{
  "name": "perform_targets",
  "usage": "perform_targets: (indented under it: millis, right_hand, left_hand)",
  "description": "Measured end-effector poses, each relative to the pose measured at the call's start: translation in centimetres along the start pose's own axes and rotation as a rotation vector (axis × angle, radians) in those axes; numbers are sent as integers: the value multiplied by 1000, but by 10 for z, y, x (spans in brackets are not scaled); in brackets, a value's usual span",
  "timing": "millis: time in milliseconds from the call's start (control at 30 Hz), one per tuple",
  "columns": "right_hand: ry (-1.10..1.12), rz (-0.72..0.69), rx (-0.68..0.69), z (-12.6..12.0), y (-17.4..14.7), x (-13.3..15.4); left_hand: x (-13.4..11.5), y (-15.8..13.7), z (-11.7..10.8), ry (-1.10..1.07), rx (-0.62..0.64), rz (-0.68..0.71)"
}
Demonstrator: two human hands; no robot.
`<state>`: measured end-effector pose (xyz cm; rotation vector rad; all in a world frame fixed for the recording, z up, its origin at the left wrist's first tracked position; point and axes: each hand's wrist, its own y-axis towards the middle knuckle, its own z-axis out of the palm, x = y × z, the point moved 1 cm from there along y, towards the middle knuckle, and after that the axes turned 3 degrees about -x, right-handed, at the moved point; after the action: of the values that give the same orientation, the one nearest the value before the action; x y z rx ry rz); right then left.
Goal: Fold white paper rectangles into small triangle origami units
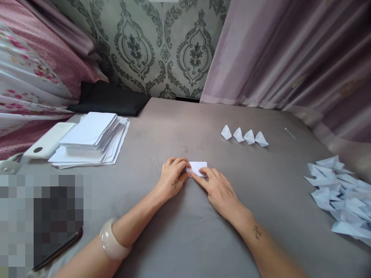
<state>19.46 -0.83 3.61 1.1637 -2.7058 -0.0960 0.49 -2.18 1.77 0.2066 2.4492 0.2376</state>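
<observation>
A small white folded paper (pixel 197 166) lies flat on the grey cloth in front of me, its long side running left to right. My left hand (pixel 174 173) grips its left end, fingers above and thumb along the near edge. At the right end, my right hand (pixel 216 185) holds the sheet between thumb and fingers, the thumb reaching toward the left thumb at the near edge. The fingertips cover part of the folds. A pale bangle (pixel 111 243) circles the left forearm.
A stack of white paper (pixel 89 133) sits at left beside a white power bank-like device (pixel 49 141). Several small folded paper pieces (pixel 248 136) stand in a row at back right. Many folded paper shapes (pixel 339 197) are heaped far right. A cotton swab (pixel 290 133) lies behind them.
</observation>
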Motion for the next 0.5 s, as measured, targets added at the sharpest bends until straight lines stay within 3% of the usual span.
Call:
perform_targets:
  millis: [167, 500]
  right_hand:
    - [12, 57, 10, -8, -6, 4]
    - [54, 231, -127, -12, -17, -4]
  left_hand:
    - [0, -3, -1, 12, -2, -19]
    - [2, -4, 1, -50, -98, -119]
